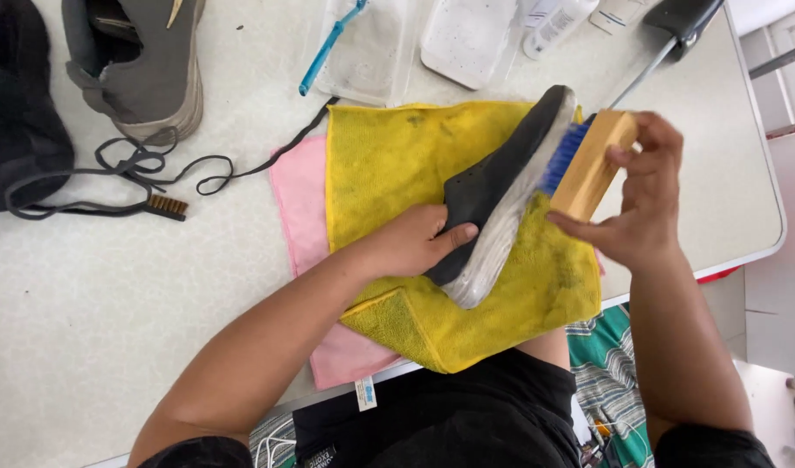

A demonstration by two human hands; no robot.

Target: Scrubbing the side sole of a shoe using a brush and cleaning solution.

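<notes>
At centre frame, the left hand (415, 243) gripped a dark grey shoe (493, 195) over a yellow microfibre cloth (389, 156); the right hand (640, 204) clasped a wooden blue-bristled brush (588, 160) against its pale sole.

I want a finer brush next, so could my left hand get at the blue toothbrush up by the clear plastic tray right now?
Probably not right away: the left hand is gripping the dark shoe on the yellow cloth. The blue toothbrush lies uncovered, so once freed, the path looks open.
</notes>
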